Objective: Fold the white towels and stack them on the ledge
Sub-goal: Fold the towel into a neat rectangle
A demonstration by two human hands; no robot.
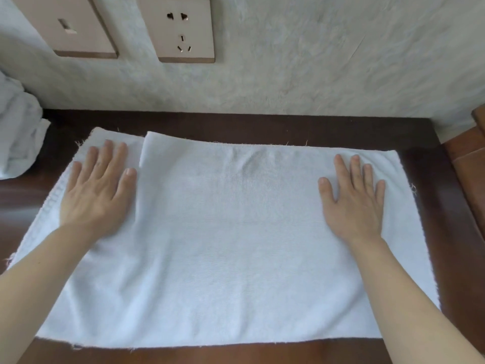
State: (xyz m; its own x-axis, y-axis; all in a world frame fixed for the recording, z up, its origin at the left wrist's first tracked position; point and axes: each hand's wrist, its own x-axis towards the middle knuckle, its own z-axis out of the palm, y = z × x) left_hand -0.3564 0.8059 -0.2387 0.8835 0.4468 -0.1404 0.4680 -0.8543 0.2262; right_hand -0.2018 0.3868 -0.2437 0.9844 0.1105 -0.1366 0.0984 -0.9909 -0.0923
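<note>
Dark brown wooden ledge [262, 127] under a pale, rough plastered wall [315, 61], glossy and reflecting light near the left edge. On the wall at upper left, a beige switch plate [70, 24], and just to its right a beige socket plate [181, 27]. At far left, a crumpled pile of white cloth [18, 127] lying against the wall, apart from the main towel. In the middle of the ledge, white towel [223, 245] spread flat, folded once, with the upper layer ending short of the left end, so a strip of the lower layer visible there. Long axis running left to right, parallel with the wall; short ends pointing to the left and right sides. Left hand [97, 193] pressed flat, palm down, fingers open and spread, partly on the uncovered strip, grasping nothing. Right hand [354, 198] also flat and open near the far right corner of the towel, holding nothing. Band of bare wood between the far edge of the towel and the wall; narrow bare wood at the right end and along the near edge. At far right, lighter brown wooden piece [469, 158] beside the ledge.
</note>
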